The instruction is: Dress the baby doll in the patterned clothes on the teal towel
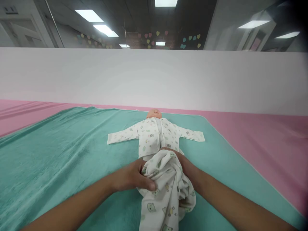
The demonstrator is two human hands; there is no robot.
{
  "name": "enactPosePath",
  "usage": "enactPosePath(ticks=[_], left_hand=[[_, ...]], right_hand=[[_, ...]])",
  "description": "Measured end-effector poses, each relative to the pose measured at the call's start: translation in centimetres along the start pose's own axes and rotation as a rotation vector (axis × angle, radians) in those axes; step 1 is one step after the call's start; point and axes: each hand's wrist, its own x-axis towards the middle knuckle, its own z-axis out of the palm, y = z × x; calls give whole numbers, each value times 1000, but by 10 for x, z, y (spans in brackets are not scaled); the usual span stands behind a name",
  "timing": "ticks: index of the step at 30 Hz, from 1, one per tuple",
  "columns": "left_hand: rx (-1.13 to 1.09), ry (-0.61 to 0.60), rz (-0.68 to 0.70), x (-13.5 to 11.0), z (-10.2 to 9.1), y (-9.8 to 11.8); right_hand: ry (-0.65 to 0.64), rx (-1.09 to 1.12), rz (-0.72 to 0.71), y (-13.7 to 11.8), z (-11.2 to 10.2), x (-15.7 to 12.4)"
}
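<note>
A baby doll [154,113] lies on its back with its head at the far end. It wears a white printed baby jacket [149,138], the sleeves spread out to both sides. Over the doll's lower body is a bunched pair of white printed baby pants [166,189]. My left hand [138,176] is closed on the left side of the pants, thumb on top of the cloth. On the other side my right hand [184,162] grips their upper edge near the jacket's hem, with most of its fingers hidden by fabric. The doll's legs are hidden.
A teal blanket [79,154] with some creases lies beneath the doll, over a pink sheet [271,144]. Behind stands a low white wall [154,77], topped by glass [144,22] that reflects ceiling lights and heart-shaped stickers.
</note>
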Motion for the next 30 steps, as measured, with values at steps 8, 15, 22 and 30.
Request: enactPosePath(ticks=[8,15,22,30], left_hand=[[-362,176,77,2,4,-16],[38,146,-9,-9,6,-6],[-369,212,7,-3,13,-8],[-470,235,27,0,13,-10]], right_hand=[[-250,-332,29,-13,4,-1],[-264,-148,123,-2,-3,3],[-108,75,61,10,-3,6],[-85,-6,122,6,-8,4]])
